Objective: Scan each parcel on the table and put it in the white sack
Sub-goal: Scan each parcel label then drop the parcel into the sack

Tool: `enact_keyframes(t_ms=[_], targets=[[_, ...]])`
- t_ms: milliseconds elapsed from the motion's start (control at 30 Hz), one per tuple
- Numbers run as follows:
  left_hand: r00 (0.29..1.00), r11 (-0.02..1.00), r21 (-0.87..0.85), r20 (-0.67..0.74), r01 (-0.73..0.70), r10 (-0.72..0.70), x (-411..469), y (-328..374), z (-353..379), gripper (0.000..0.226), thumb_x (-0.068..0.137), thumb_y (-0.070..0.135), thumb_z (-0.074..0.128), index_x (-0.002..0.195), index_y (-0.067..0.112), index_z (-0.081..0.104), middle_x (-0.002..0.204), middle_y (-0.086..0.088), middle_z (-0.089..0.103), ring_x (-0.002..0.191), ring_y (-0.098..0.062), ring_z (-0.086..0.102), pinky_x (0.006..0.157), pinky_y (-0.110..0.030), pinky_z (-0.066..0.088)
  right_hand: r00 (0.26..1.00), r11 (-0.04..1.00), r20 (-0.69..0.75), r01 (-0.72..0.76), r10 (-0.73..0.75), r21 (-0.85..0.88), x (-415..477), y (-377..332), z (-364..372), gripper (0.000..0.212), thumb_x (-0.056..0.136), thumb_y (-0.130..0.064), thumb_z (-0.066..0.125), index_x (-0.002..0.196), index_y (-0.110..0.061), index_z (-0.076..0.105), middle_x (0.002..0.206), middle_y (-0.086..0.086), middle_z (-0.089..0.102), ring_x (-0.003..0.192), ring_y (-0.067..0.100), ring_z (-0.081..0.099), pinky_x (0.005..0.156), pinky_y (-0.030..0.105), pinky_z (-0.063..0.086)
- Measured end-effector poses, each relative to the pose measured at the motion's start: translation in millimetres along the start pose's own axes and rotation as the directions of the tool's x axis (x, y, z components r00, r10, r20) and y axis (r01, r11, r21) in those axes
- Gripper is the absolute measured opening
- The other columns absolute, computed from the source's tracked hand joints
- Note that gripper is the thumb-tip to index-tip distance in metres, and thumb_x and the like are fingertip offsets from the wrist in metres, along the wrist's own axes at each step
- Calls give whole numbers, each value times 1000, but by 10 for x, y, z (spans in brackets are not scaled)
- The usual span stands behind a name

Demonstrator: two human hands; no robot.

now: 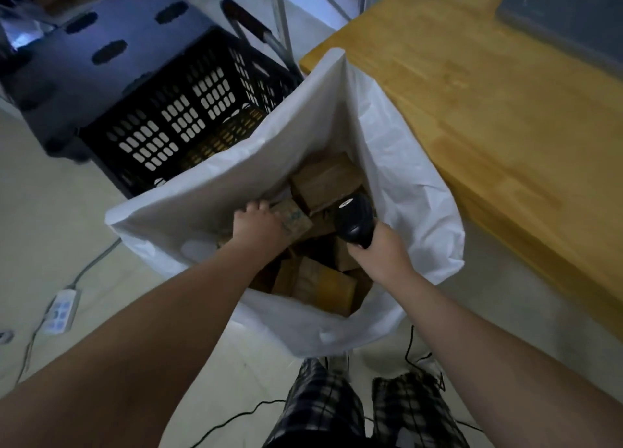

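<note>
Right hand clamped round black barcode scanner, over the sack mouth. Left hand down inside white sack, fingers curled over small printed parcel; looks like the drop-in step. Parcel is brown cardboard with blue print, lying on top of other brown boxes in the sack. Probably light, stiff, not slippery; best gripped across opposite edges. Sack thin and floppy, rim could fold in. Beyond: black slotted crate, wooden worktop to the right.

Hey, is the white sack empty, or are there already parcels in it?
Not empty: several brown parcels lie piled inside the open white sack.
</note>
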State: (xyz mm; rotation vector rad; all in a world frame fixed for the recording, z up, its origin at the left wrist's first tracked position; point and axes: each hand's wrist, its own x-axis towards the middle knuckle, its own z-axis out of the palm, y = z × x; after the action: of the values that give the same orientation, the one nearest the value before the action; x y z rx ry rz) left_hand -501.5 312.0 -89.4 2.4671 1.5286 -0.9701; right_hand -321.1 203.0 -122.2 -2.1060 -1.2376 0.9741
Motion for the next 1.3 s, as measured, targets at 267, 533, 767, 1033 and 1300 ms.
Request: enact_keyframes(t_ms=[267, 533, 767, 1033, 1300], targets=[[946, 964, -89, -236, -251, 224, -111, 688, -701, 43, 97, 40, 46, 130, 12, 46, 129, -12, 45, 121, -31, 42, 94, -42, 40, 976, 985, -182, -90, 116, 146, -197, 79, -758, 20, 87, -15, 67, 80, -22, 49, 65, -7, 49, 67, 13, 49, 56, 26, 34], [783, 863, -42, -444, -504, 436, -167, 1802, -1588, 43, 97, 38, 46, 131, 11, 45, 126, -10, 51, 117, -29, 46, 89, -39, 44, 878, 945, -382, -198, 289, 260, -481, 485, -1938, 33, 84, -13, 65, 64, -21, 40, 53, -3, 40, 52, 15, 41, 49, 28, 25], [667, 727, -140, -541, -672, 512, -276, 2951, -2354, 52, 98, 39, 46, 142, 13, 33, 132, -10, 49, 120, -28, 45, 90, -41, 47, 723, 900, -553, -235, 414, 366, -865, 1093, -3236, 17, 85, -16, 67, 78, -10, 53, 63, 4, 53, 70, 32, 61, 64, 37, 48], [596, 677, -93, -572, -730, 563, -301, 4271, -3069, 52, 97, 40, 48, 139, 13, 36, 132, -9, 50, 118, -28, 49, 89, -41, 47, 594, 864, -644, -197, 481, 464, -1090, 1743, -4564, 16, 84, -12, 64, 72, -5, 56, 67, 16, 59, 56, 26, 59, 55, 28, 47], [635, 698, -127, -552, -704, 540, -82, 5029, -3520, 51, 98, 37, 48, 140, 10, 35, 132, -11, 49, 120, -30, 47, 91, -40, 44, 601, 917, -695, -209, 394, 339, -886, 2144, -5547, 25, 82, -18, 64, 83, 7, 65, 75, 24, 69, 70, 37, 67, 68, 43, 56]])
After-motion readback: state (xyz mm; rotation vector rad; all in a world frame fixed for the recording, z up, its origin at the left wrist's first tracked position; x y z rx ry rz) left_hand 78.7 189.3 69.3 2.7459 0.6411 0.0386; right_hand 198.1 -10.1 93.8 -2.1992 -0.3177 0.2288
